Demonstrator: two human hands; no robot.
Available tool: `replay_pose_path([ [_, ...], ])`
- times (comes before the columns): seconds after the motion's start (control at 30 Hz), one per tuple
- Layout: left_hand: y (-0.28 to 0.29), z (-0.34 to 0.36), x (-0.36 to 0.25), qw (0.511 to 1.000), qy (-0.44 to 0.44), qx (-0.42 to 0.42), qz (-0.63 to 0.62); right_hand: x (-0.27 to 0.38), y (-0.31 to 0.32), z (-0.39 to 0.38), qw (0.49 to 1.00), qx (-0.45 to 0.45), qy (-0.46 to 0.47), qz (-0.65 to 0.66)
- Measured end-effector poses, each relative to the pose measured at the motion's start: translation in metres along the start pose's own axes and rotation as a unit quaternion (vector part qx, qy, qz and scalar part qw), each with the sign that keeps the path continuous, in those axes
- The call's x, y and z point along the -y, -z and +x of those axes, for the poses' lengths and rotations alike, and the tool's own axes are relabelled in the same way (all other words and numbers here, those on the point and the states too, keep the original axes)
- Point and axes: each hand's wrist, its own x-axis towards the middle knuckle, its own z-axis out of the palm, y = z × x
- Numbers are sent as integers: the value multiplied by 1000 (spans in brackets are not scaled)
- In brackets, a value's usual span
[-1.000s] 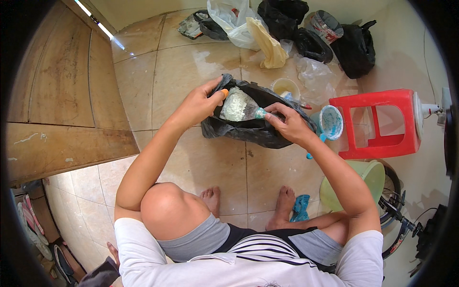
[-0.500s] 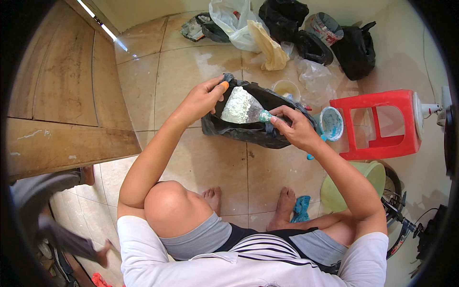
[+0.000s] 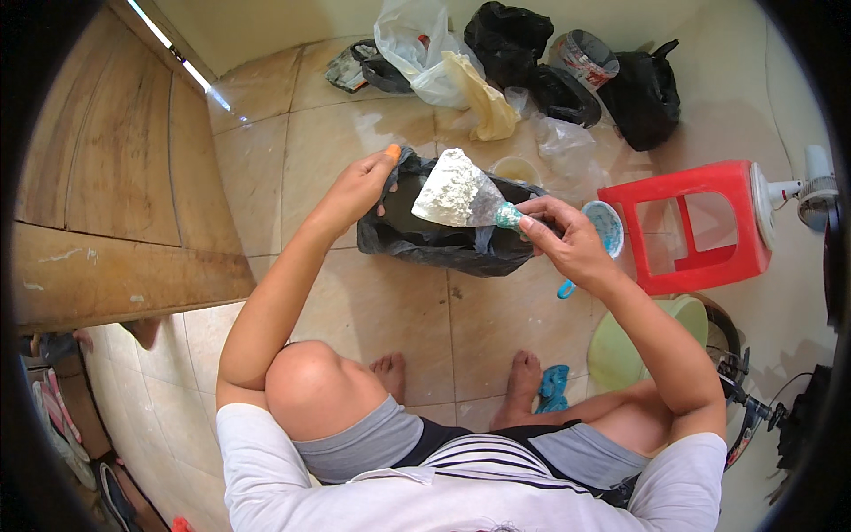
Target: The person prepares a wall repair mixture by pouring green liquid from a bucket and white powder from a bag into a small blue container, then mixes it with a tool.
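My right hand (image 3: 572, 239) is closed on the teal handle of a wide scraper (image 3: 452, 191), its blade coated with crumbly white material and held over an open black plastic bag (image 3: 430, 253). My left hand (image 3: 359, 186) grips that bag's left rim, with something orange around one fingertip. Right of the bag is a small pot (image 3: 605, 226) with blue-white smears, and a blue handle shows below it. A pale container (image 3: 514, 167) sits behind the bag, partly hidden.
Several plastic bags (image 3: 501, 35) and a smeared bucket (image 3: 585, 55) line the back wall. At right are a red stool (image 3: 722, 270), green basin (image 3: 616, 350) and bicycle (image 3: 745, 399). A wooden door (image 3: 106, 160) stands left, another person's foot (image 3: 140, 330) below it.
The scraper has risen out of the bag, my right hand shifting slightly right. Another person's legs appeared at lower left half a second ago and are now mostly out of sight.
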Motion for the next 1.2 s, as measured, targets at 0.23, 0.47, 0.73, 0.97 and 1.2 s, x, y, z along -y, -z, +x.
replay_pose_path([
  [0.23,0,0,-2,1000,11,-11,-1,14,32,-19,999,-36,6,33],
  [0.47,1,3,3,999,28,-15,-14,20,81,-52,995,-88,-23,43],
  [0.73,-5,-6,-5,999,35,-33,-24,-21,130,-95,981,-178,-71,32],
  [0.97,-6,-9,-5,999,23,-28,-26,-81,152,-121,963,-241,-114,36],
  [1.2,-4,-8,-1,999,15,-21,-26,-147,163,-131,944,-287,-155,56],
])
